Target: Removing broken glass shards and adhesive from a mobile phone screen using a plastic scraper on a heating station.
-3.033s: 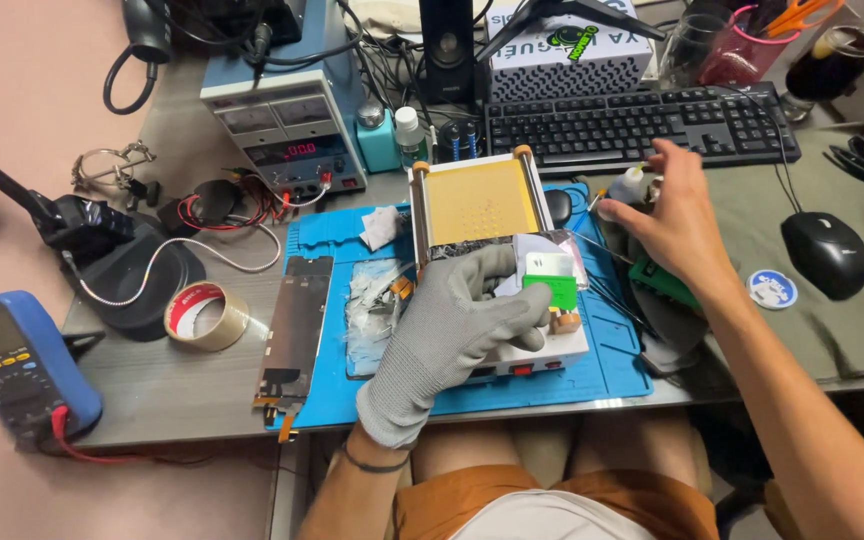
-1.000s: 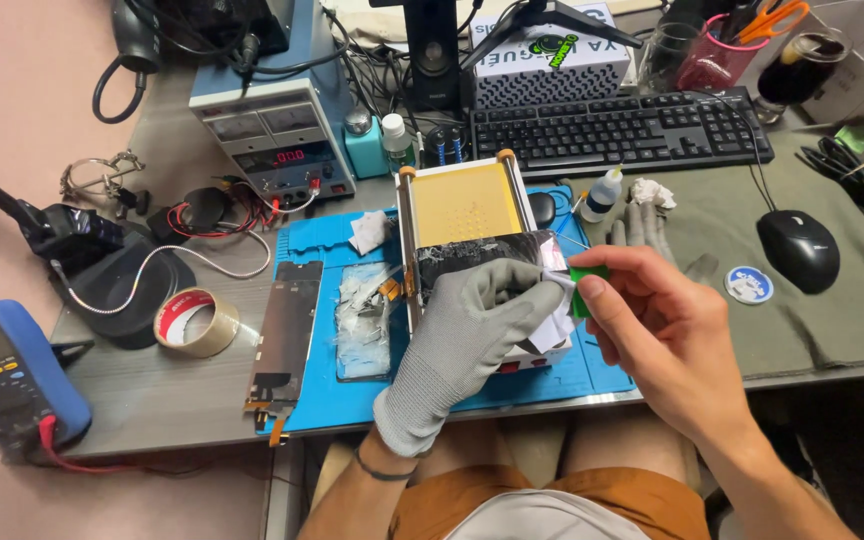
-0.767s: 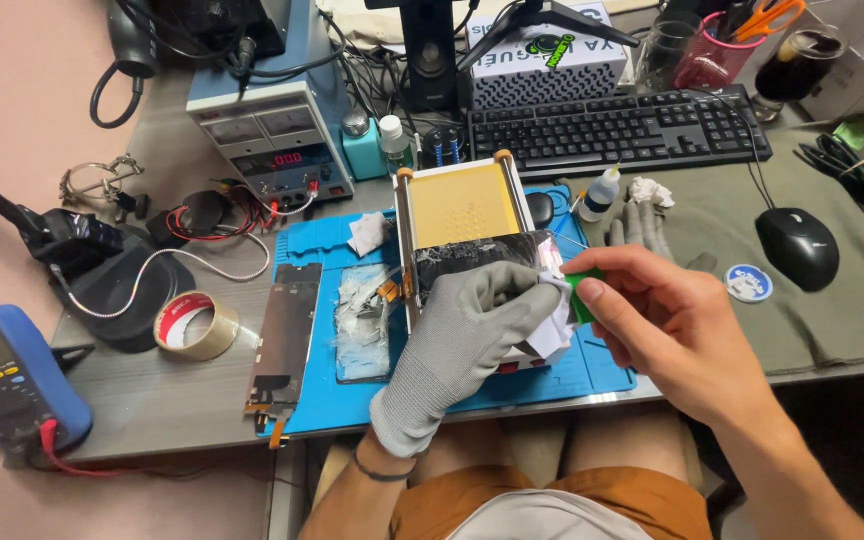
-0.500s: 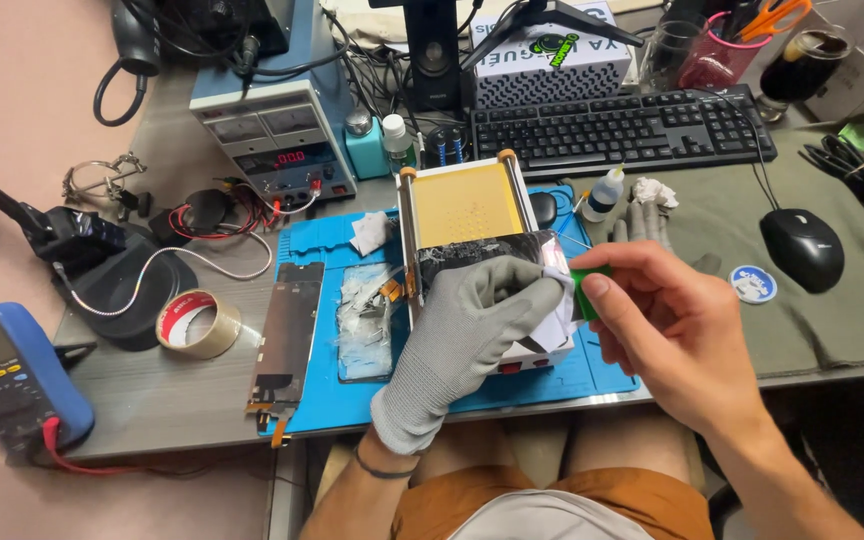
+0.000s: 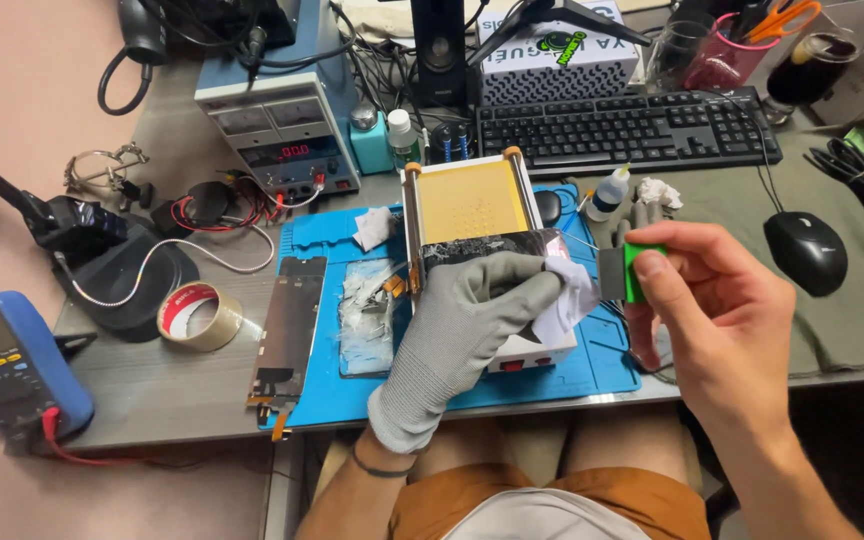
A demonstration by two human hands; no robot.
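The gloved left hand (image 5: pixel 462 335) presses one white wipe (image 5: pixel 569 296) on one phone screen (image 5: pixel 487 247); the right hand (image 5: pixel 722 320) pinches one green scraper (image 5: pixel 628 273).

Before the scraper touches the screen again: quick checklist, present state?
1. Left hand, gloved, pressing down on the dark screen: ok.
2. Right hand pinching the green scraper between thumb and fingers: ok.
3. Scraper blade condition: cannot tell, too small.
4. White wipe sits by the gloved fingers, at the screen's right edge: not ok if in the blade's path.
5. Screen flat on the heating plate: cannot tell, hand covers it.
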